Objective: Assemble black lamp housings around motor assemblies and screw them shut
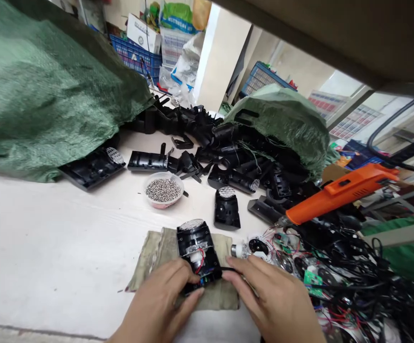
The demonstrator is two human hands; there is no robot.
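A black plastic housing [195, 240] with a clear ribbed lens at its far end lies on a folded olive cloth [156, 247]. Red wires and a small blue part show in its open interior. My left hand [167, 290] grips the near left end of the housing between thumb and fingers. At the housing's right side, my right hand [267, 290] pinches a black cable [227, 269] between thumb and index finger. The cable runs to the near end of the housing; its joint there is too small to make out.
A tub of small screws [164, 189] stands beyond the cloth. Another black housing [227, 209] lies nearby. An orange electric screwdriver [338, 193] hangs at the right above tangled cables and circuit boards [313, 282]. Green woven sacks [49, 90] and heaped black parts [199, 126] fill the back.
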